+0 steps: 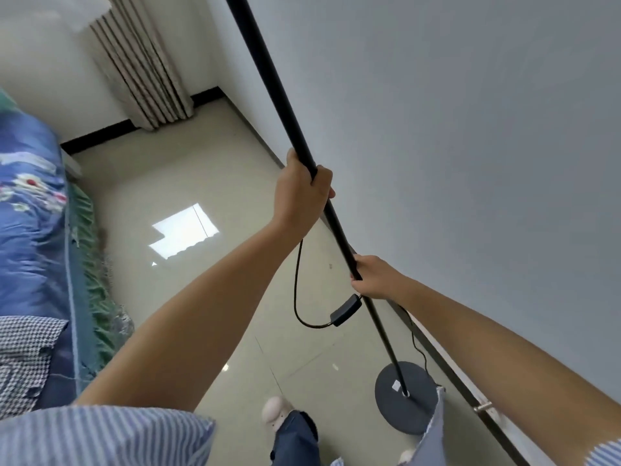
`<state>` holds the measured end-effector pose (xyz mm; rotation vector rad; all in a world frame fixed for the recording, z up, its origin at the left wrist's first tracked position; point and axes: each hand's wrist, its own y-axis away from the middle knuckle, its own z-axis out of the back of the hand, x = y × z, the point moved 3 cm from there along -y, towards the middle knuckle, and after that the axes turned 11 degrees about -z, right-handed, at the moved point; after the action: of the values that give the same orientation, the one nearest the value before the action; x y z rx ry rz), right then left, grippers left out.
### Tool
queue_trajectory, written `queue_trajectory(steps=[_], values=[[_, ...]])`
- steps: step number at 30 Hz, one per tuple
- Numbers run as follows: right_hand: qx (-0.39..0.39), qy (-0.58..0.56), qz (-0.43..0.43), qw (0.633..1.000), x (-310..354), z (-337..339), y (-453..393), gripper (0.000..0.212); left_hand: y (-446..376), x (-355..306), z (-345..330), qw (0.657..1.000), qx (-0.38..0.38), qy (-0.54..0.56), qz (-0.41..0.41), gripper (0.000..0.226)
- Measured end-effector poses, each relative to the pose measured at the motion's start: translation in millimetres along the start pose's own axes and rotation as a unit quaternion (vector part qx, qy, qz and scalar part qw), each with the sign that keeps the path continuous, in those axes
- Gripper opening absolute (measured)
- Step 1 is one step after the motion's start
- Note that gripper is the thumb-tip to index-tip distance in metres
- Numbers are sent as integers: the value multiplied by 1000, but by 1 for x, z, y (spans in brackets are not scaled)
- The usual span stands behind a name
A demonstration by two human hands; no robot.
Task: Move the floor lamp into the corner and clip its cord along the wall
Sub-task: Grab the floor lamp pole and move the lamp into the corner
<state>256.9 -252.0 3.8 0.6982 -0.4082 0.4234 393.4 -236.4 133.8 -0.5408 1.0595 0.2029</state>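
The floor lamp is a thin black pole (268, 72) rising from a round dark base (405, 396) on the tiled floor close to the right wall. My left hand (302, 193) is closed around the pole about halfway up. Lower down, my right hand (373, 277) grips the same pole. A black cord (297, 287) loops down from behind my left hand to an inline switch box (346, 310), and more cord (418, 348) trails along the wall beside the base. The lamp's head is out of frame above.
A bed with a blue floral quilt (30, 203) fills the left side. Striped curtains (141, 62) hang at the far wall, with the room corner (218, 87) to their right. A dark baseboard (470, 388) runs along the right wall. My foot (277, 410) is near the base.
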Motion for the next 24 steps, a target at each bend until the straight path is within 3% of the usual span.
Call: queue_trajectory(steps=[10,24], values=[[-22,65,56,996,236,14,-122,12,-146,72,209,997,-69,5,-42,15],[-8,121,116,986,490,50,-391,10,-395,232,402,990,-118,-59,-55,12]])
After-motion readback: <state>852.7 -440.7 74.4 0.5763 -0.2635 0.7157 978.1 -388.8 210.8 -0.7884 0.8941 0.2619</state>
